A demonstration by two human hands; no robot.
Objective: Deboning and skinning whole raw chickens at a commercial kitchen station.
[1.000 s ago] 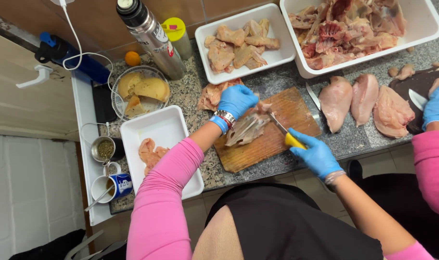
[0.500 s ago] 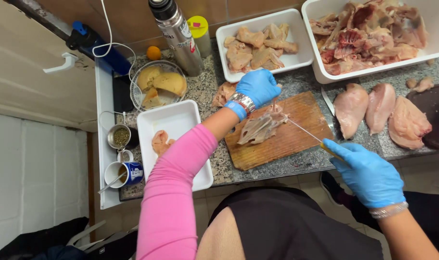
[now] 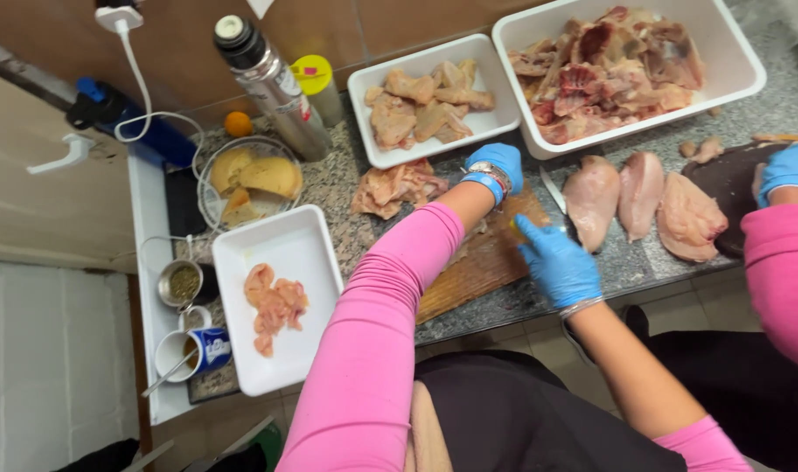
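My left hand (image 3: 497, 166), in a blue glove with a wrist bracelet, reaches over the far end of the wooden cutting board (image 3: 469, 275). My pink sleeve covers the board's middle, so whatever is under that hand is hidden. My right hand (image 3: 552, 260), also gloved, rests on the board's right end, closed around a knife whose yellow handle (image 3: 514, 225) just shows. The blade is out of sight.
Near my left hand are a white tub of chicken pieces (image 3: 364, 122), a bigger tub of carcasses (image 3: 740, 57) and a skin pile (image 3: 394, 188). Breasts (image 3: 630, 192) lie right. A white tray (image 3: 241, 358), bread bowl (image 3: 246, 179), thermos (image 3: 272, 83) and mug (image 3: 198, 350) stand left. A co-worker's gloved hand (image 3: 788, 170) is at a dark board (image 3: 722, 179).
My right hand came back from the counter edge onto the board with the knife. My left hand moved to the board's far end, and the chicken carcass is now hidden under my arm.
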